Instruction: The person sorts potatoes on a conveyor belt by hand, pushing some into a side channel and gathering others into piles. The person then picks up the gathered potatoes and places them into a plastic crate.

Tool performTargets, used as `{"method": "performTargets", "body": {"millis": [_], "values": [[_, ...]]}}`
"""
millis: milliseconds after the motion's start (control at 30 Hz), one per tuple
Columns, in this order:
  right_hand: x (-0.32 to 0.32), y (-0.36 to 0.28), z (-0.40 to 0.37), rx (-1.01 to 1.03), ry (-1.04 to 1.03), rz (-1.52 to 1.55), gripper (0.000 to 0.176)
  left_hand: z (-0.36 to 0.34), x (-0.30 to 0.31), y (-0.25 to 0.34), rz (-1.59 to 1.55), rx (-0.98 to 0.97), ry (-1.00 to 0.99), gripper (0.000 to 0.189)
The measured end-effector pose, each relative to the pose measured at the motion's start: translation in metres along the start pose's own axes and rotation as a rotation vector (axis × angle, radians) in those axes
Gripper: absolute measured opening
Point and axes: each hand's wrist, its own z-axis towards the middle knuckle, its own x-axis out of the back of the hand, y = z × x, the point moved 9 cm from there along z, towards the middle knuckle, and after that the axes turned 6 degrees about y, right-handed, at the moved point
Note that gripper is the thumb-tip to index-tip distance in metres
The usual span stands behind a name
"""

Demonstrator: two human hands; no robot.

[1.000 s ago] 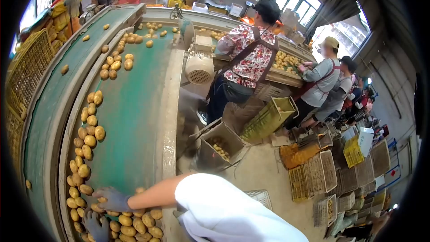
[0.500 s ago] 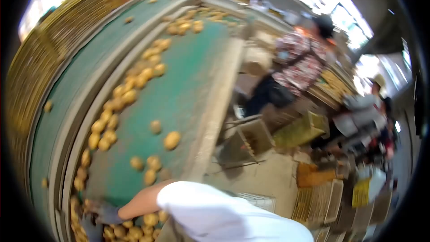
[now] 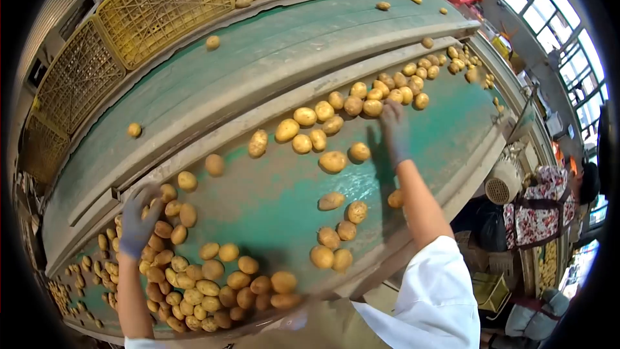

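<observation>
Many potatoes [image 3: 208,287] lie on a green conveyor belt [image 3: 271,187], heaped at the lower left and strung in a row along the inner rail. My left hand [image 3: 139,221], in a grey glove, is over the left end of the heap, its fingers spread and curved beside small potatoes near the rail. Over the middle of the belt reaches my right hand [image 3: 394,130], also gloved. Its extended fingertips are at the row, close to a potato [image 3: 372,108]. Loose potatoes [image 3: 332,161] lie between my arms.
A second green belt [image 3: 258,42] carrying a few potatoes runs behind the rail [image 3: 194,126]. Yellow plastic crates [image 3: 168,10] stand along its far side. To the right are a motor [image 3: 506,181], a person in a floral top [image 3: 546,207] and a yellow crate [image 3: 489,294].
The view has swung left and steadied. Both hands now show apart over the belt, where before they were close together at the lower left.
</observation>
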Motion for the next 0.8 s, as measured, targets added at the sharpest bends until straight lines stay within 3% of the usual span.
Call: {"method": "performTargets", "body": {"millis": [33,100,133,167,200,267,367,400,533,633,667,733,800], "values": [[-0.004,0.016,0.007,0.003,-0.012,0.003,0.036,0.027,-0.031,0.023,0.006,-0.090,-0.091,0.026],[-0.009,0.030,0.022,-0.358,-0.036,0.093,0.036,0.084,-0.101,0.058,-0.116,-0.185,-0.142,0.031],[-0.027,0.022,0.026,-0.192,-0.027,0.032,0.039,0.103,-0.142,0.080,-0.411,0.073,-0.282,0.027],[-0.032,0.001,0.027,-0.242,-0.064,0.010,0.038,0.133,-0.178,0.096,-0.283,-0.253,-0.231,0.027],[-0.032,-0.017,0.027,-0.298,-0.101,-0.012,0.038,0.154,-0.213,0.120,-0.250,-0.312,-0.268,0.031],[-0.042,-0.013,0.021,-0.282,-0.192,0.127,0.036,0.186,-0.282,0.147,-0.600,-0.264,-0.378,0.035],[-0.061,-0.032,0.000,-0.332,-0.373,0.436,0.036,0.199,-0.335,0.187,-0.423,-0.475,-0.451,0.038],[-0.064,-0.036,-0.009,-0.366,-0.391,0.550,0.036,0.193,-0.330,0.199,-0.272,-0.635,-0.374,0.037],[-0.065,-0.050,-0.032,-0.596,-0.536,0.694,0.045,0.186,-0.322,0.192,-0.324,-0.736,-0.475,0.032],[-0.057,-0.108,-0.049,0.078,-0.561,-0.115,0.064,0.176,-0.324,0.182,-0.185,-0.692,-0.552,0.042],[-0.057,-0.126,-0.057,0.084,-0.562,-0.109,0.064,0.174,-0.323,0.180,-0.180,-0.689,-0.545,0.042],[-0.040,-0.185,-0.063,0.461,-0.316,-0.535,0.068,0.167,-0.326,0.169,-0.123,-0.561,-0.635,0.049],[-0.052,-0.193,-0.089,0.502,-0.386,-0.495,0.068,0.166,-0.324,0.162,-0.212,-0.606,-0.614,0.050]]}}
